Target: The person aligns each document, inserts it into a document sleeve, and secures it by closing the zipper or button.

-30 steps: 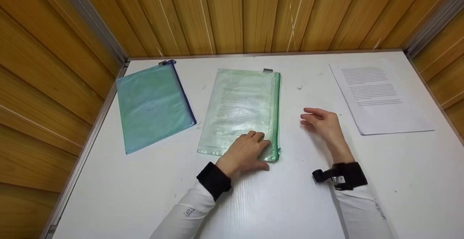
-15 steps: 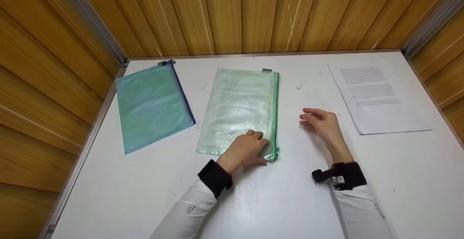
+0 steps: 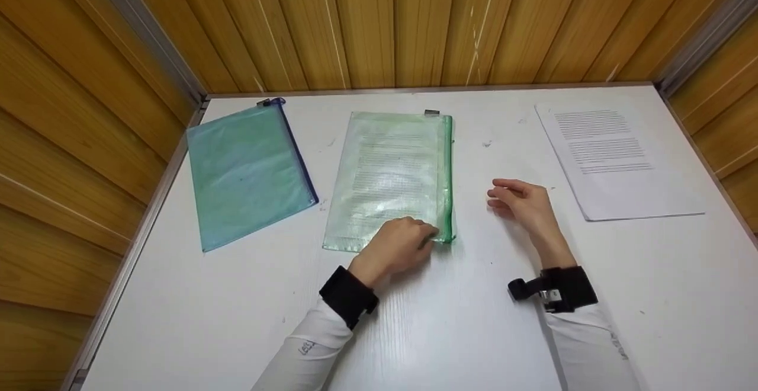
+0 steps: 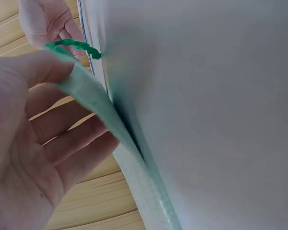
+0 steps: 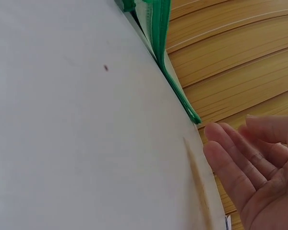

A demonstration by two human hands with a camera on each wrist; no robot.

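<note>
My left hand (image 3: 395,244) pinches the near right corner of a translucent green zipper pouch (image 3: 397,172), thumb on one face and fingers under it. In the left wrist view that corner of the pouch (image 4: 93,93) is lifted off the table, with a green cord (image 4: 77,44) at its tip. Printed paper shows through the pouch. To the right of the pouch, my right hand (image 3: 524,204) hovers with relaxed, slightly bent fingers and holds nothing. The right wrist view shows the pouch's green zipper edge (image 5: 163,52) beyond those fingertips.
A blue-green zipper pouch (image 3: 249,178) with a dark blue zipper lies at the left of the white table (image 3: 462,332). A stack of printed paper (image 3: 622,172) lies at the right. Wood-look panels (image 3: 414,23) stand behind the table.
My left hand has taken hold of the pouch's near right corner and raised it. The pouch has shifted slightly left. My right hand has hardly moved.
</note>
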